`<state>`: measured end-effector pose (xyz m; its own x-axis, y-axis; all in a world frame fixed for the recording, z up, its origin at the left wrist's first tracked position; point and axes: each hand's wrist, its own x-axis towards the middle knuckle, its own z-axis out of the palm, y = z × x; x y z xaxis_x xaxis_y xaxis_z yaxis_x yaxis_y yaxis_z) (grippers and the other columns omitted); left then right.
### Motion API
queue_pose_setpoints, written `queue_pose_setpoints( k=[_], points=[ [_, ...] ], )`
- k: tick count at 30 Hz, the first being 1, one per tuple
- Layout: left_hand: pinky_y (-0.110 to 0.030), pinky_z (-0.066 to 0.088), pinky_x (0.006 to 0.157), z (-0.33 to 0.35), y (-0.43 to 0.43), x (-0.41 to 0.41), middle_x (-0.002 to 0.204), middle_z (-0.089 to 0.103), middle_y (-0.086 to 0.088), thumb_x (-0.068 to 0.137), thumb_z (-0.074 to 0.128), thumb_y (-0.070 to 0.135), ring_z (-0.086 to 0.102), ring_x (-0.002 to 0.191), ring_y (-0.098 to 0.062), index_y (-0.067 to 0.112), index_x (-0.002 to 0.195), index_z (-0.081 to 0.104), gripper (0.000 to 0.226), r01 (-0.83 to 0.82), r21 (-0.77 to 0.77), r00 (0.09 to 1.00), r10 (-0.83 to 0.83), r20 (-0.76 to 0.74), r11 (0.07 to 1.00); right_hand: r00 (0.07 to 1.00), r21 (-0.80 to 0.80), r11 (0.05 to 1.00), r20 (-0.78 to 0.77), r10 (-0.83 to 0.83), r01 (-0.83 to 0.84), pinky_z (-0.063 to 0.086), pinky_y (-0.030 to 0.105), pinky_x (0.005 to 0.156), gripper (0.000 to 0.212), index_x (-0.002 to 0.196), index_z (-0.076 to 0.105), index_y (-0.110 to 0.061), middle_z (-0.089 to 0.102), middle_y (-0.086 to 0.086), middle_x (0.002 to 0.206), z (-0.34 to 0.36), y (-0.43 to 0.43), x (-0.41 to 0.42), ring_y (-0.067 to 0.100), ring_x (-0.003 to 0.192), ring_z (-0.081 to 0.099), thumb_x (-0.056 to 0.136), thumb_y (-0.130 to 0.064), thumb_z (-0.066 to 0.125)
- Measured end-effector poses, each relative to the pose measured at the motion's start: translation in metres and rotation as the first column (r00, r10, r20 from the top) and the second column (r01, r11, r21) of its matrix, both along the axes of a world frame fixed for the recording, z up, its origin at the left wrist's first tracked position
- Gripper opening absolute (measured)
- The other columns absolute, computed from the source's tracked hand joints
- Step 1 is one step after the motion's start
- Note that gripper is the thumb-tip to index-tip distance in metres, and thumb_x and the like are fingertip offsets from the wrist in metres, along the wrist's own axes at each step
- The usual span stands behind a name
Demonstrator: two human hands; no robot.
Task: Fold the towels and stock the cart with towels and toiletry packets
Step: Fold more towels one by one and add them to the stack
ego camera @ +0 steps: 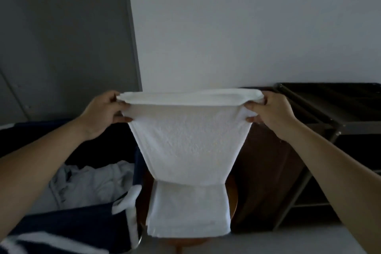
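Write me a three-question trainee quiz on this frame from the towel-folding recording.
1. True or false: the left hand and the right hand both grip the white towel.
2. What does the towel's lower part lie on? A) wooden stool B) floor C) bed
3. On which side of the person is the navy bin holding the crumpled linens?
Key: 1 true; 2 A; 3 left.

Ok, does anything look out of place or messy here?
Nothing spilled or damaged. One small thing: a white cloth hangs over the rim of the blue hamper, lower left. The held towel looks level.
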<state>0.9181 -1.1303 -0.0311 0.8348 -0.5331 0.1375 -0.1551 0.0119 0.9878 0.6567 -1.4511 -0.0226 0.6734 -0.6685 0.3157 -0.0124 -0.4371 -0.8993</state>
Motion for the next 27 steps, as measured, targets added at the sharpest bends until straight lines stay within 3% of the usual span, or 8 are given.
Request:
queue_pose_setpoints(
  k=[4, 7, 9, 12, 15, 18, 23, 27],
  points=[
    [-0.039, 0.062, 0.076, -0.061, 0.052, -0.029, 0.113, 0.060, -0.023, 0.092, 0.061, -0.001, 0.063, 0.103, -0.035, -0.008, 0.111, 0.060, 0.020, 0.117, 0.205, 0.984, -0.085, -0.158, 0.972, 0.968, 0.069, 0.997, -0.244, 0.049, -0.033, 0.063, 0.039, 0.071, 0.023, 0.107, 0.070, -0.014, 0.071, 0.000, 0.099, -0.058, 0.037, -0.042, 0.020, 0.086, 0.073, 0.085, -0.014, 0.077],
    [-0.041, 0.061, 0.080, -0.099, 0.076, -0.048, 0.104, 0.063, -0.020, 0.088, 0.064, -0.003, 0.069, 0.093, -0.029, -0.004, 0.102, 0.063, 0.014, 0.223, 0.272, 0.951, -0.147, -0.272, 0.936, 0.927, 0.175, 0.982, -0.352, 0.126, -0.067, 0.063, 0.043, 0.074, 0.018, 0.098, 0.070, -0.021, 0.073, 0.003, 0.099, -0.090, 0.052, -0.065, 0.022, 0.090, 0.073, 0.084, -0.012, 0.077],
    [-0.042, 0.060, 0.086, -0.115, 0.089, -0.056, 0.099, 0.065, -0.019, 0.087, 0.065, -0.005, 0.070, 0.089, -0.027, -0.001, 0.096, 0.064, 0.010, 0.296, 0.326, 0.928, -0.189, -0.320, 0.898, 0.877, 0.214, 0.970, -0.437, 0.199, -0.113, 0.062, 0.041, 0.080, 0.019, 0.101, 0.072, -0.020, 0.075, 0.003, 0.100, -0.105, 0.056, -0.077, 0.023, 0.095, 0.072, 0.084, -0.013, 0.078],
    [-0.043, 0.055, 0.097, -0.126, 0.104, -0.060, 0.108, 0.067, -0.022, 0.086, 0.066, -0.004, 0.067, 0.105, -0.034, -0.006, 0.104, 0.064, 0.018, 0.463, 0.432, 0.868, -0.297, -0.398, 0.774, 0.767, 0.191, 0.959, -0.576, 0.282, -0.209, 0.056, 0.030, 0.086, 0.024, 0.106, 0.074, -0.024, 0.076, -0.008, 0.100, -0.119, 0.058, -0.088, 0.014, 0.100, 0.069, 0.083, -0.019, 0.080],
    [-0.045, 0.052, 0.100, -0.130, 0.105, -0.055, 0.111, 0.067, -0.025, 0.086, 0.068, -0.003, 0.065, 0.110, -0.037, -0.009, 0.109, 0.063, 0.023, 0.552, 0.507, 0.825, -0.343, -0.450, 0.662, 0.733, 0.242, 0.934, -0.580, 0.355, -0.261, 0.055, 0.031, 0.090, 0.027, 0.107, 0.075, -0.021, 0.076, -0.007, 0.102, -0.127, 0.055, -0.088, 0.013, 0.100, 0.070, 0.082, -0.017, 0.081],
    [-0.039, 0.055, 0.094, -0.129, 0.085, -0.037, 0.106, 0.070, -0.021, 0.086, 0.067, -0.002, 0.069, 0.103, -0.033, -0.007, 0.108, 0.063, 0.022, 0.570, 0.507, 0.810, -0.337, -0.480, 0.646, 0.755, 0.325, 0.912, -0.525, 0.392, -0.248, 0.057, 0.032, 0.091, 0.029, 0.111, 0.073, -0.015, 0.076, -0.001, 0.106, -0.133, 0.037, -0.072, 0.015, 0.101, 0.072, 0.083, -0.015, 0.078],
    [-0.036, 0.056, 0.080, -0.138, 0.018, 0.016, 0.086, 0.066, -0.013, 0.088, 0.061, -0.002, 0.066, 0.081, -0.022, 0.001, 0.096, 0.062, 0.009, 0.432, 0.491, 0.868, -0.200, -0.455, 0.757, 0.820, 0.466, 0.867, -0.418, 0.391, -0.176, 0.060, 0.032, 0.079, 0.027, 0.113, 0.073, -0.011, 0.076, 0.004, 0.107, -0.155, -0.018, -0.015, 0.021, 0.099, 0.073, 0.088, -0.020, 0.072],
    [-0.039, 0.058, 0.077, -0.184, -0.050, 0.070, 0.108, 0.067, -0.021, 0.091, 0.062, 0.003, 0.067, 0.098, -0.034, -0.001, 0.105, 0.064, 0.015, 0.310, 0.531, 0.889, -0.042, -0.456, 0.788, 0.861, 0.539, 0.841, -0.401, 0.313, -0.055, 0.058, 0.041, 0.088, 0.025, 0.110, 0.072, -0.008, 0.076, 0.008, 0.106, -0.207, -0.069, 0.047, 0.024, 0.095, 0.074, 0.090, -0.022, 0.070]
  ],
)
